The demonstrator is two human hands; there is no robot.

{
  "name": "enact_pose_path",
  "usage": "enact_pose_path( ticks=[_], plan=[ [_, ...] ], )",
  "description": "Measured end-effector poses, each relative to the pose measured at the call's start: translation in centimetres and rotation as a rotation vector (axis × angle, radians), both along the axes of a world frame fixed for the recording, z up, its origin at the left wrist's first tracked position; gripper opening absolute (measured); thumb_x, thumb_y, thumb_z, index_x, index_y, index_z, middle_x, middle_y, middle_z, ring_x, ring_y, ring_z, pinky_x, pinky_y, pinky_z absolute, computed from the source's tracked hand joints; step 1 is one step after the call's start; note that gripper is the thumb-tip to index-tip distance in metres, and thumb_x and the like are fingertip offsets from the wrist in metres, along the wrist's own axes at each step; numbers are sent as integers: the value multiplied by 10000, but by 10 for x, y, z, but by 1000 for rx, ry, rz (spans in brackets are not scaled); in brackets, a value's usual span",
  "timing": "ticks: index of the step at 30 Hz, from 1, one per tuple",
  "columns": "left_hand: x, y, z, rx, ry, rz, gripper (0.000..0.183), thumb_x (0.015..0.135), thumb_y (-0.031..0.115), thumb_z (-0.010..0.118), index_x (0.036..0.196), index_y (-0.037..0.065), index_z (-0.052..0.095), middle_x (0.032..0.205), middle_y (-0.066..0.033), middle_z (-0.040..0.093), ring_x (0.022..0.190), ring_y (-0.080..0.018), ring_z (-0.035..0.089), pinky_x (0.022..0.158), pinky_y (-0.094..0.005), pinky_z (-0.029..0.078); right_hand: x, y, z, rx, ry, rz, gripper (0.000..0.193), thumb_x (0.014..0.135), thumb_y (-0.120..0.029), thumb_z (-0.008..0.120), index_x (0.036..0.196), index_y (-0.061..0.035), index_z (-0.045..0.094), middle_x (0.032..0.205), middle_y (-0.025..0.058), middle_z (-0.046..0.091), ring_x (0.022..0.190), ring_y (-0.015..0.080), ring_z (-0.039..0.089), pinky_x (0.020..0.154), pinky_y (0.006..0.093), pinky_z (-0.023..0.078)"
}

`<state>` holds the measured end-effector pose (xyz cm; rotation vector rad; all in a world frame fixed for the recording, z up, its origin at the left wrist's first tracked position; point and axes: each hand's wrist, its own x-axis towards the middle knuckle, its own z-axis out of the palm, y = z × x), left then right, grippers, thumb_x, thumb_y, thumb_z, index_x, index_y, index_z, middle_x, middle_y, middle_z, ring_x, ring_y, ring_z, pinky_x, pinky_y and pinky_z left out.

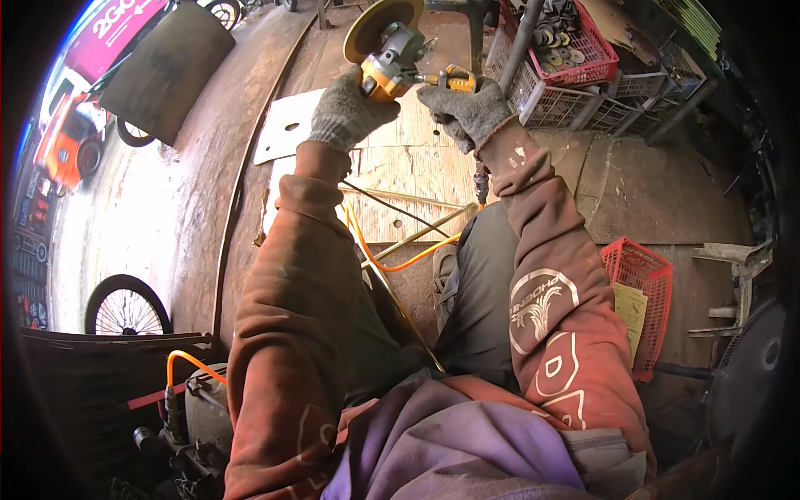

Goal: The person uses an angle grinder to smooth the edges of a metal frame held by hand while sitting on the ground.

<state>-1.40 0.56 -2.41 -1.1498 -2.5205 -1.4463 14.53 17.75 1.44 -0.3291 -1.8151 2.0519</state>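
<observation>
My gloved left hand (354,112) is closed around the yellow body of an angle grinder (397,54), held up in front of me. A large round disc (367,29) is on its grey head. Alongside, my gloved right hand (471,112) grips a yellow-and-black tool part (454,79) whose thin end points at the grinder. I cannot tell whether the two are joined. Below my right glove hangs a dark hose coupling (482,182), with an orange hose (408,262) running near it. Under both hands lies a pale board (400,175) with holes, with thin metal bars (421,237) nearer my legs.
Far right, a red crate (583,71) of discs and metal parts sits above grey crates (562,108). A red basket (654,275) stands right of my arm. At left are a bicycle wheel (127,308), a dark panel (171,71) and an orange machine (67,146).
</observation>
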Motion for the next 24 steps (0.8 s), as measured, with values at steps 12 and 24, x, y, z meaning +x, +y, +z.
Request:
enact_pose_path(
  ticks=[12, 24],
  plan=[
    [2, -4, 2, 4, 14, -12, 659, 727, 267, 956, 1293, 56, 693, 1088, -157, 799, 1000, -299, 780, 900, -414, 607, 2, -3, 6, -44, -79, -83, 230, 834, -115, 922, 945, -66, 726, 779, 39, 692, 548, 125, 595, 476, 280, 462],
    [7, -1, 9, -68, -3, 9, 658, 715, 286, 952, 1268, 33, 700, 1069, -176, 797, 984, -325, 780, 890, -421, 608, -3, -7, -2, 10, 85, -32, 238, 845, -163, 931, 897, -113, 703, 700, 33, 670, 460, 89, 530, 392, 259, 378]
  ],
)
